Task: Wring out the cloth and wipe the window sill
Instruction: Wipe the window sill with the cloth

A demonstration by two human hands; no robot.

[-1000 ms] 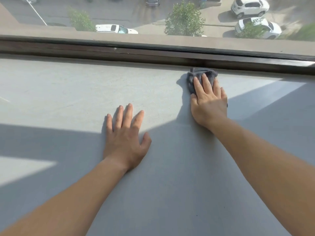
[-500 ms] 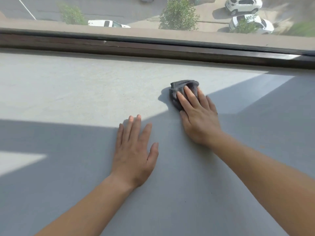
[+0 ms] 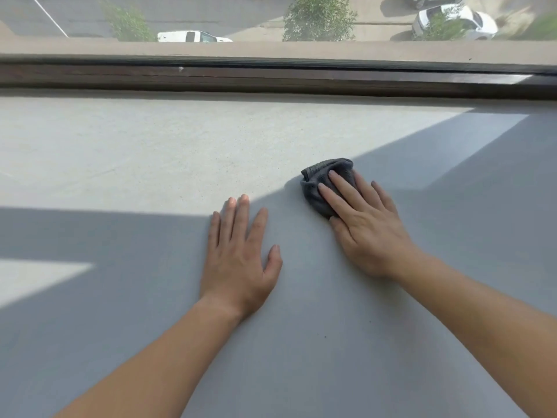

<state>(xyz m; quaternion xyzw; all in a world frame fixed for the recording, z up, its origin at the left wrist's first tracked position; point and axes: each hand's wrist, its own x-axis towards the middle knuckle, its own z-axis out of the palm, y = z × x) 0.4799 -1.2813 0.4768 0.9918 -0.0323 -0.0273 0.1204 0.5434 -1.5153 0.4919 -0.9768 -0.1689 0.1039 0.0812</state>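
Nearest me, both forearms reach in from 5 and 7 o'clock across the shaded grey window sill [image 3: 301,342]. My left hand [image 3: 238,257] lies at about 7 o'clock from the middle of the view, palm down and flat on the sill. Its fingers are straight and slightly spread, it grasps nothing, and its fingertips just reach the edge of the sunlight. My right hand [image 3: 364,233] sits at 4 o'clock, also flat with the fingers extended, pressing down on the cloth [image 3: 316,176] rather than clutching it.

The cloth is a small dark grey bunch under those fingers. It pokes out at 11 o'clock from the palm and lies on the sill right where shadow meets sun, near the left hand but apart from it.

The sill is a broad, matt, faintly speckled surface. A wide bright patch runs from 9 to 12 o'clock, a smaller one lies at the left edge around 8 o'clock, and shadow covers the rest.

At 12 o'clock a dark brown window frame [image 3: 271,79] runs the full width, with a tan outer ledge [image 3: 301,49] behind it. Through the glass, far below, I see a paved street with a white vehicle [image 3: 194,36] at 11 o'clock, a bushy tree [image 3: 319,19] at 12, and a white car [image 3: 455,22] at 1 o'clock, partly behind foliage.
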